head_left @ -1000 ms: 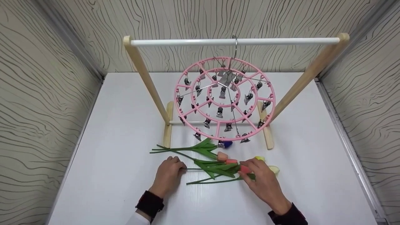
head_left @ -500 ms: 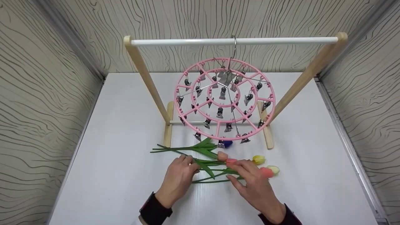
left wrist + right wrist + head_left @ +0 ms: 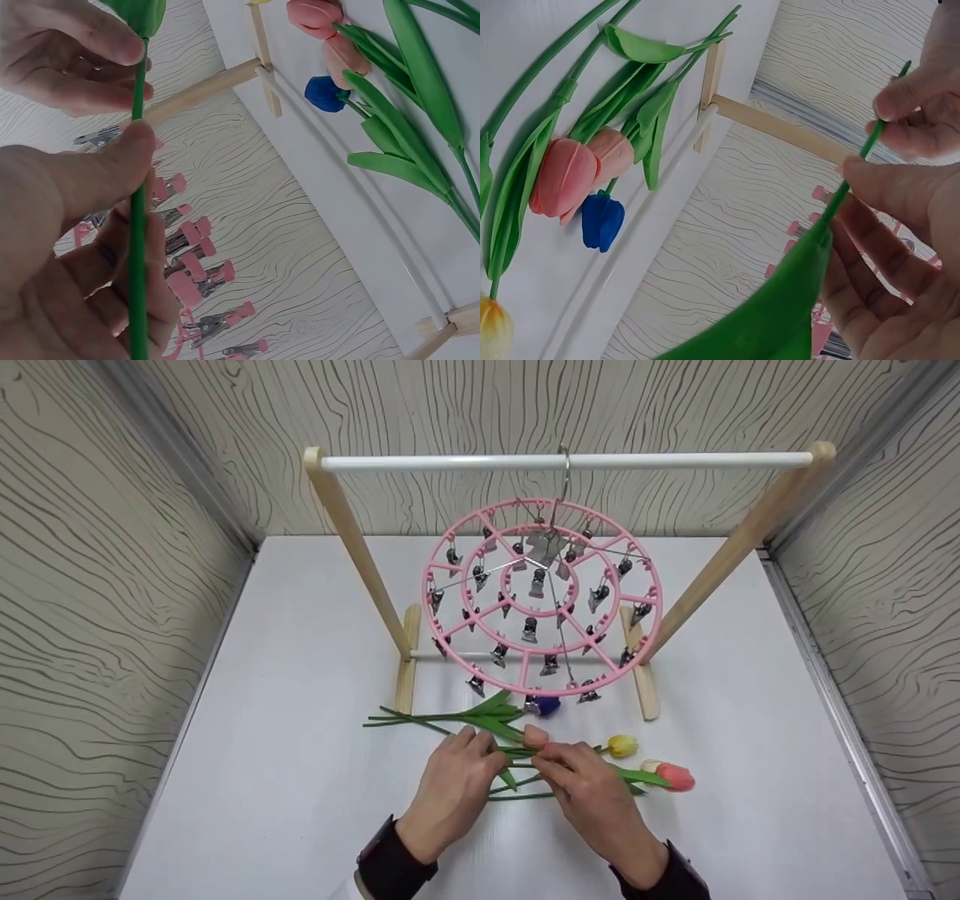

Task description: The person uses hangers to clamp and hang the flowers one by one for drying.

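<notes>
A pink artificial tulip (image 3: 677, 777) is held by both hands, its flower pointing right. My left hand (image 3: 457, 776) pinches its green stem (image 3: 138, 255) between thumb and fingers. Closer to the flower, my right hand (image 3: 596, 802) pinches the same stem just below a leaf (image 3: 780, 300). Around the hands, more tulips lie on the white table: a yellow one (image 3: 622, 746), a peach one (image 3: 535, 736), a blue one (image 3: 549, 706) and another pink one (image 3: 562, 176). A cream tulip (image 3: 648, 766) is partly hidden behind the held flower.
Above the flowers hangs a round pink clip hanger (image 3: 517, 688) with several metal clips, hooked on the white bar (image 3: 450, 463) of a wooden stand (image 3: 352, 547). The stand's feet rest on the table (image 3: 285, 780). Patterned panels (image 3: 480, 405) enclose the back and sides.
The pink tulip has moved right, its flower now beyond the right hand. My left hand has moved right along with the stem, and the right hand now grips the stem; the hands are closer together.
</notes>
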The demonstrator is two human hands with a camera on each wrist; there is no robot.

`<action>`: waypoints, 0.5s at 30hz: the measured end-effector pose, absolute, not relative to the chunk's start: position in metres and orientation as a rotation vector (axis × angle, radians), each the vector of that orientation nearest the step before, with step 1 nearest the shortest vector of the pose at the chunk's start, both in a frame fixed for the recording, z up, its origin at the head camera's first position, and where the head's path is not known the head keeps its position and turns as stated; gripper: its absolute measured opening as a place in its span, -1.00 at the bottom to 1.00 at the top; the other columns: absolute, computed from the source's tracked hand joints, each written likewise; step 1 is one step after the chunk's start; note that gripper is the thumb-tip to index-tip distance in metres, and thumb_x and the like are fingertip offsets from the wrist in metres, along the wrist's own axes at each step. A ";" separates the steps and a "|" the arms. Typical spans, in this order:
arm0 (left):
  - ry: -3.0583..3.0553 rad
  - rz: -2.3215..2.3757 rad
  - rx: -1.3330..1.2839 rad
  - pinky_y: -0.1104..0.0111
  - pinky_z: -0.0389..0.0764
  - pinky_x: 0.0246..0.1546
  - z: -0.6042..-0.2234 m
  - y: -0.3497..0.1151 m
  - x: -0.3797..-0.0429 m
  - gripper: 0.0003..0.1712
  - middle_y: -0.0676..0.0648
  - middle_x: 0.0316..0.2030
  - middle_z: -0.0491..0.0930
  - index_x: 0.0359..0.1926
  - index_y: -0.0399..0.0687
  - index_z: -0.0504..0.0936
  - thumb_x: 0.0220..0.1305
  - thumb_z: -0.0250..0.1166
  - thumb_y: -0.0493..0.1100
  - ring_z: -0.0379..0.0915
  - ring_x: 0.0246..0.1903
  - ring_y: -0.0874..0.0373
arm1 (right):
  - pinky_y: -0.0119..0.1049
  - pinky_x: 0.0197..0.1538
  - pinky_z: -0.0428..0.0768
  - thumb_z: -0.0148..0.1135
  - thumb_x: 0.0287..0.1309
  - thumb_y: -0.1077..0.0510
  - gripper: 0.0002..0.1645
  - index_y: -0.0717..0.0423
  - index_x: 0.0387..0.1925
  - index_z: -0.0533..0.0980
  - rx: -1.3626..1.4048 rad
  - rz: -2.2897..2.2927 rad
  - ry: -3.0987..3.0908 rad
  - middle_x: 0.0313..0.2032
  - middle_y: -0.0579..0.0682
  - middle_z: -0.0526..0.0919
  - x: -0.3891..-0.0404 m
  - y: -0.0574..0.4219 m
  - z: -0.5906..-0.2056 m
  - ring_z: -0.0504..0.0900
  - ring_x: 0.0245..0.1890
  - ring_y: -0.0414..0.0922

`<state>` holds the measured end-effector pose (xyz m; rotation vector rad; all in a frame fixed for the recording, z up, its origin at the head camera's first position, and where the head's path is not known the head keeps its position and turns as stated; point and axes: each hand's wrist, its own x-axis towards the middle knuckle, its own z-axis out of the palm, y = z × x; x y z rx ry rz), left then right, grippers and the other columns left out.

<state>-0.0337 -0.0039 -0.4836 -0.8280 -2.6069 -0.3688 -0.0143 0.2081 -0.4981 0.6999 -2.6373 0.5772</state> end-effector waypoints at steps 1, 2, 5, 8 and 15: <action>-2.601 -0.363 -0.832 0.44 0.53 -0.44 -0.483 -0.003 -0.034 -0.93 0.08 -0.43 0.65 -0.40 0.12 0.84 0.15 0.55 -0.19 0.51 -0.38 0.19 | -0.41 -0.18 0.73 0.67 -0.07 0.32 -0.63 -0.01 -0.16 0.82 0.696 0.582 -2.643 -0.18 -0.18 0.76 -0.014 0.208 -0.498 0.63 -0.25 -0.25; -2.596 -0.362 -0.836 0.44 0.52 -0.44 -0.483 -0.003 -0.034 -0.91 0.08 -0.43 0.66 -0.41 0.12 0.84 0.15 0.55 -0.21 0.51 -0.38 0.19 | -0.41 -0.18 0.73 0.66 -0.06 0.33 -0.65 -0.02 -0.19 0.83 0.692 0.586 -2.648 -0.18 -0.19 0.77 -0.014 0.208 -0.499 0.62 -0.26 -0.26; -2.578 -0.379 -0.839 0.44 0.51 -0.44 -0.481 -0.003 -0.033 -0.93 0.09 -0.44 0.65 -0.41 0.11 0.84 0.16 0.55 -0.19 0.51 -0.38 0.20 | -0.41 -0.18 0.75 0.66 -0.09 0.36 -0.64 -0.02 -0.21 0.83 0.684 0.605 -2.647 -0.21 -0.20 0.77 -0.014 0.209 -0.500 0.63 -0.28 -0.26; -2.575 -0.487 -0.816 0.44 0.57 -0.39 -0.477 -0.004 -0.033 -0.94 0.09 -0.42 0.67 -0.37 0.08 0.83 0.16 0.58 -0.14 0.54 -0.36 0.20 | -0.40 -0.16 0.77 0.67 -0.12 0.37 -0.63 -0.01 -0.22 0.83 0.674 0.642 -2.614 -0.23 -0.19 0.79 -0.015 0.211 -0.501 0.66 -0.27 -0.26; -2.546 -1.184 -0.584 0.44 0.71 -0.27 -0.469 -0.015 -0.034 -0.66 0.04 -0.19 0.75 -0.04 -0.01 0.75 0.19 0.60 -0.08 0.66 -0.20 0.24 | -0.46 -0.18 0.75 0.67 -0.19 0.44 -0.60 0.07 -0.23 0.84 0.557 0.773 -2.553 -0.29 -0.18 0.78 -0.016 0.220 -0.501 0.68 -0.29 -0.27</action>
